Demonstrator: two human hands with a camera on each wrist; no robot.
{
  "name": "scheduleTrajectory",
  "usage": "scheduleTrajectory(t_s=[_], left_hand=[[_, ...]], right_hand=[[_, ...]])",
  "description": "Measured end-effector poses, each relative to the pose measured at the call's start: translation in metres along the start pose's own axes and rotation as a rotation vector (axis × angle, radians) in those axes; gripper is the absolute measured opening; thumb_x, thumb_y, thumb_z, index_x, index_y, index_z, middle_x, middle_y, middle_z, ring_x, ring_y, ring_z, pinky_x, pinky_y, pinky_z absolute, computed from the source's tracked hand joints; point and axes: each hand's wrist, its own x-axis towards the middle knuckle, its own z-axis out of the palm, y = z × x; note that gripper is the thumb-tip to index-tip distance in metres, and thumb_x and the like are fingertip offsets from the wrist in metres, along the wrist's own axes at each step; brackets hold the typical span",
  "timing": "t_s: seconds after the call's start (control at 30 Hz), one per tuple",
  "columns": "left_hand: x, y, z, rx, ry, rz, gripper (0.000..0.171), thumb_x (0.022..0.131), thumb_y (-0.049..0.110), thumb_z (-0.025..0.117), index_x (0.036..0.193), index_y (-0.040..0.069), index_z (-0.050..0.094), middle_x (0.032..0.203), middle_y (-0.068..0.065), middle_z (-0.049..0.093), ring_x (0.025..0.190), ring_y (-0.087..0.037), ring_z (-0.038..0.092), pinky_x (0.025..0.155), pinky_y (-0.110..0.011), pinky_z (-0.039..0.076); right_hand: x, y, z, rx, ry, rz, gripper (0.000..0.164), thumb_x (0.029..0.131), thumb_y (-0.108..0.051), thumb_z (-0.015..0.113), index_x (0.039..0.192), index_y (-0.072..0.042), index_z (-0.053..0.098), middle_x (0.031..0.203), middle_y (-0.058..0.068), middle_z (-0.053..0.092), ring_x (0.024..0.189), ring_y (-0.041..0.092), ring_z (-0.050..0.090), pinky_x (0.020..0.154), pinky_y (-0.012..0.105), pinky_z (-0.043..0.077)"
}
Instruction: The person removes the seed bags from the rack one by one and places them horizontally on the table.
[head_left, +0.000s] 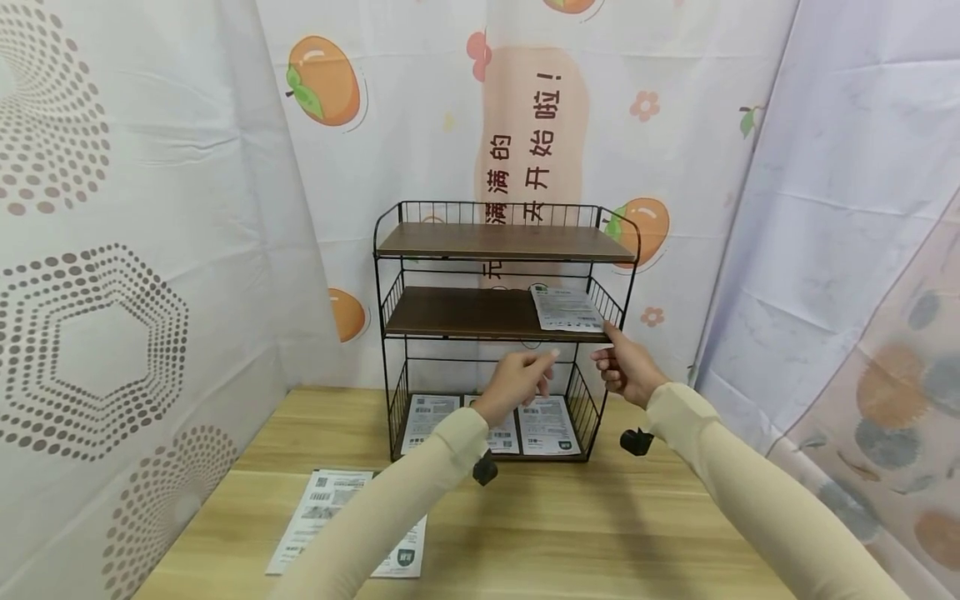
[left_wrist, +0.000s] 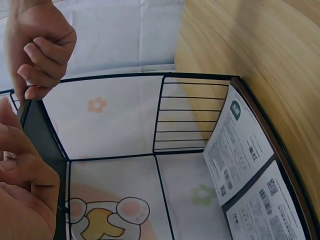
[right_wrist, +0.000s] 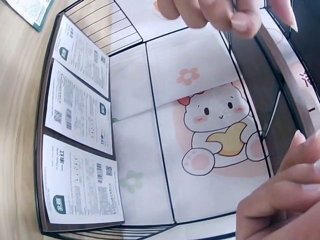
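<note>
A flat white printed packet (head_left: 567, 309) lies on the right end of the rack's middle shelf (head_left: 465, 312). At its front right corner is my right hand (head_left: 632, 367), thumb out straight against the corner and the other fingers bent below the shelf edge. My left hand (head_left: 519, 385) hangs in front of the rack, just under that shelf, fingers loosely bent around nothing. In the right wrist view, three similar packets (right_wrist: 82, 180) lie side by side on the bottom shelf, each with a dark green mark. My left forearm partly covers more white printed packaging (head_left: 318, 512) on the table.
The black wire rack (head_left: 382, 358) has three brown shelves and wire side guards. Its top shelf (head_left: 502, 239) stands above both hands. Beneath is a wooden table (head_left: 540, 533). Printed curtains (head_left: 420, 108) hang behind and at both sides.
</note>
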Motion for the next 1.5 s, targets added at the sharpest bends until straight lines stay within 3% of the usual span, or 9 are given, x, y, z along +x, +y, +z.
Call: scheduleTrajectory(t_s=[0.17, 0.27, 0.43, 0.6, 0.77, 0.97, 1.27, 1.5], left_hand=[[0.005, 0.0, 0.004, -0.054, 0.003, 0.006, 0.053, 0.1, 0.059, 0.058, 0.087, 0.01, 0.071, 0.069, -0.007, 0.066, 0.045, -0.013, 0.04, 0.047, -0.031, 0.039], [0.009, 0.001, 0.005, -0.118, 0.019, 0.015, 0.053, 0.102, 0.057, 0.057, 0.085, 0.008, 0.07, 0.066, -0.006, 0.064, 0.045, -0.013, 0.039, 0.045, -0.029, 0.037], [0.015, 0.005, 0.006, -0.234, 0.057, 0.033, 0.055, 0.104, 0.055, 0.053, 0.084, 0.006, 0.069, 0.063, -0.004, 0.062, 0.044, -0.009, 0.039, 0.044, -0.025, 0.034], [0.021, 0.006, 0.008, -0.23, 0.087, 0.029, 0.05, 0.106, 0.047, 0.055, 0.089, 0.004, 0.074, 0.063, -0.002, 0.063, 0.045, -0.007, 0.039, 0.045, -0.022, 0.035], [0.024, 0.006, 0.011, -0.203, 0.093, 0.018, 0.039, 0.108, 0.033, 0.056, 0.094, 0.001, 0.074, 0.065, -0.001, 0.063, 0.047, -0.007, 0.04, 0.046, -0.022, 0.035], [0.023, 0.008, 0.013, -0.193, 0.069, 0.002, 0.039, 0.109, 0.034, 0.053, 0.091, 0.005, 0.07, 0.064, -0.002, 0.06, 0.047, -0.009, 0.039, 0.046, -0.023, 0.033], [0.016, 0.012, 0.012, -0.128, 0.036, -0.006, 0.04, 0.111, 0.033, 0.049, 0.088, 0.006, 0.067, 0.065, -0.003, 0.06, 0.048, -0.01, 0.036, 0.046, -0.025, 0.033], [0.007, 0.012, 0.012, -0.075, -0.022, 0.022, 0.039, 0.112, 0.03, 0.048, 0.089, 0.005, 0.068, 0.067, -0.004, 0.062, 0.047, -0.01, 0.038, 0.046, -0.024, 0.035]], right_hand=[[-0.003, -0.002, 0.0, -0.013, 0.025, -0.028, 0.049, 0.109, -0.047, 0.045, 0.079, -0.011, 0.062, 0.058, -0.007, 0.051, 0.042, 0.004, 0.034, 0.041, 0.021, 0.03], [-0.005, -0.001, -0.001, 0.035, 0.016, -0.058, 0.044, 0.11, -0.04, 0.044, 0.08, -0.012, 0.06, 0.057, -0.006, 0.049, 0.042, 0.005, 0.034, 0.041, 0.021, 0.03], [-0.009, 0.003, 0.0, 0.172, -0.054, -0.119, 0.039, 0.111, -0.028, 0.043, 0.08, -0.01, 0.057, 0.057, -0.005, 0.047, 0.041, 0.005, 0.033, 0.04, 0.02, 0.029], [-0.011, 0.009, 0.0, 0.189, -0.11, -0.216, 0.038, 0.111, -0.019, 0.041, 0.078, -0.009, 0.056, 0.056, -0.004, 0.047, 0.04, 0.005, 0.033, 0.04, 0.019, 0.028], [-0.01, 0.012, -0.004, 0.135, -0.13, -0.237, 0.036, 0.11, -0.02, 0.045, 0.077, -0.009, 0.055, 0.055, -0.004, 0.046, 0.04, 0.005, 0.034, 0.04, 0.019, 0.029], [-0.014, 0.011, -0.012, 0.021, -0.155, -0.24, 0.037, 0.113, -0.026, 0.043, 0.08, -0.01, 0.048, 0.054, -0.007, 0.04, 0.041, 0.004, 0.033, 0.04, 0.019, 0.029], [-0.023, 0.016, -0.019, -0.191, -0.127, -0.316, 0.038, 0.113, -0.031, 0.042, 0.087, -0.007, 0.054, 0.061, -0.004, 0.044, 0.045, 0.005, 0.03, 0.043, 0.022, 0.027], [-0.027, 0.023, -0.023, -0.254, -0.096, -0.344, 0.04, 0.113, -0.029, 0.04, 0.085, -0.005, 0.054, 0.059, -0.005, 0.042, 0.044, 0.005, 0.027, 0.045, 0.026, 0.022]])
